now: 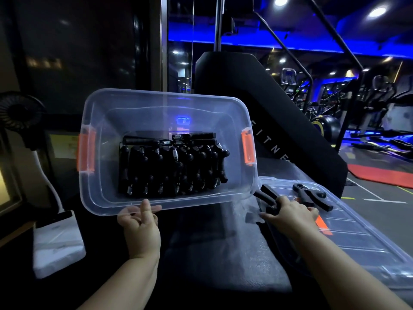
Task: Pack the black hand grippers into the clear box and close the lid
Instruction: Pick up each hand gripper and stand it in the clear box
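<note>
The left hand point(140, 229) pinches the near rim of the clear box point(156, 96). One finger curls up over the edge and others show through the plastic beneath it. The box is tipped so that its open mouth faces the person, with its long axis running left to right. Just beyond the left fingers point(146, 206), inside the box, the packed hand grippers point(174, 166) stand in a tight row across the floor. Most have their handles running away from the fingers, and a couple lie crosswise along the far side. An orange latch point(86, 153) sits on the left end of the box and another orange latch point(247, 148) on the right end. The right hand point(290, 215) rests at the near left corner of the clear lid point(357, 240), which lies flat beside the box, its long axis running from the fingers toward the near right. Its fingers curl around the held hand gripper point(267, 194), whose two black handles stick out past the fingers, up and to the left, toward the box corner. Just beyond the right knuckles, apart from them, a loose hand gripper point(310, 195) lies on the lid, pointing from far left to near right.
</note>
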The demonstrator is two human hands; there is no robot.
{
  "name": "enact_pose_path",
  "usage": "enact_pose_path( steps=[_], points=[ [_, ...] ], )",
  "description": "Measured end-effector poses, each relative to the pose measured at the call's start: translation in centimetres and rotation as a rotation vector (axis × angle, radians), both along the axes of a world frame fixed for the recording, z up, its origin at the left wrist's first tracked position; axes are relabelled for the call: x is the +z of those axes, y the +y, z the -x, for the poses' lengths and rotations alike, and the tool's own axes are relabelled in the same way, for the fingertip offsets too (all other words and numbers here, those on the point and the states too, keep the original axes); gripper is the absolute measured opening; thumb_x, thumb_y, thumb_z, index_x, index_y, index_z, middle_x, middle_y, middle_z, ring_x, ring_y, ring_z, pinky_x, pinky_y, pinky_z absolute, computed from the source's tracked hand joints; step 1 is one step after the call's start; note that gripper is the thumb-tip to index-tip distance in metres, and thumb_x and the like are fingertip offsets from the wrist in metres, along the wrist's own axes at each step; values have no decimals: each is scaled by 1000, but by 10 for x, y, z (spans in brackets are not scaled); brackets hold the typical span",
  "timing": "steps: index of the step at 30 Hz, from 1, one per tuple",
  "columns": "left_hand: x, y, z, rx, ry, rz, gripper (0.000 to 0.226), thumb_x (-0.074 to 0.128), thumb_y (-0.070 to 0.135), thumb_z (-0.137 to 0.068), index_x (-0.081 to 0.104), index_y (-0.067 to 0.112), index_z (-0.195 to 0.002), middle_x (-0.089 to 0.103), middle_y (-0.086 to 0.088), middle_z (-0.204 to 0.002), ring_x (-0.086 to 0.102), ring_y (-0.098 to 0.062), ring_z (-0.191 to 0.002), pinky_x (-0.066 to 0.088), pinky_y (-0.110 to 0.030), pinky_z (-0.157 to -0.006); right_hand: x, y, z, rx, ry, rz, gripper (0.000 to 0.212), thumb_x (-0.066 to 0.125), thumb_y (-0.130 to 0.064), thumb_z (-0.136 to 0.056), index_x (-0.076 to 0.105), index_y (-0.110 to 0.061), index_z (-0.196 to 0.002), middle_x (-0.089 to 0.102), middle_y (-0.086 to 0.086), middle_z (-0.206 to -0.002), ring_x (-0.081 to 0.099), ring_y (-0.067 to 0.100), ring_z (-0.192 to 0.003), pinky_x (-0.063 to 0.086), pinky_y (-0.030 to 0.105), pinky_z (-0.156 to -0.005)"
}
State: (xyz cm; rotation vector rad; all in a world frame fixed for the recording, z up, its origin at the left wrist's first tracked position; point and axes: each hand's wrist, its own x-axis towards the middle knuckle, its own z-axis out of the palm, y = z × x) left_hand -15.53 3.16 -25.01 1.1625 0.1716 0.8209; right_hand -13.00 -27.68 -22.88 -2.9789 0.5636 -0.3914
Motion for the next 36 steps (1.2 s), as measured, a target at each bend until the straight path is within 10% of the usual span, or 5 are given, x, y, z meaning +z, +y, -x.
enact_pose_path(
  steps=[10,24,36],
  points=[
    [2,0,3,-10,0,-8,23,43,20,-99,28,27,-85,66,-8,-76,44,-1,-43,37,-24,-56,5,5,17,113,-346,-161,42,41,-64,-90,52,-24,-84,67,5,-85,61,31,-81,36,34,-62],
    [2,0,2,-14,13,-11,16,44,21,-99,29,18,-93,66,-6,-75,45,0,-43,38,-16,-50,24,2,25,73,-561,-554,40,49,-51,-93,56,-11,-96,65,17,-96,58,36,-94,34,34,-70],
    [6,1,7,-45,17,16,20,45,20,-98,30,26,-86,67,-8,-76,47,1,-46,40,-25,-60,53,36,40,208,-884,-828,22,54,-41,-94,55,-22,-83,60,-6,-70,58,21,-70,42,37,-69]
  ],
)
